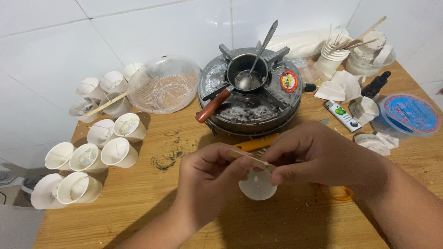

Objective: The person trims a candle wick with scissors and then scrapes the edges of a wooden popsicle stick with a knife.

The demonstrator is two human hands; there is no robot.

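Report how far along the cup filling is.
Done: about a dozen small white cups lie clustered at the table's left, several showing pale filling. In hand: the left hand and right hand hold a thin wooden stick across one white cup. Left: a stack of unused cups stands behind, and the small pot with its spoon sits on the stove.

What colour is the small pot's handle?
Reddish-brown, on the pot handle at the stove, head view.
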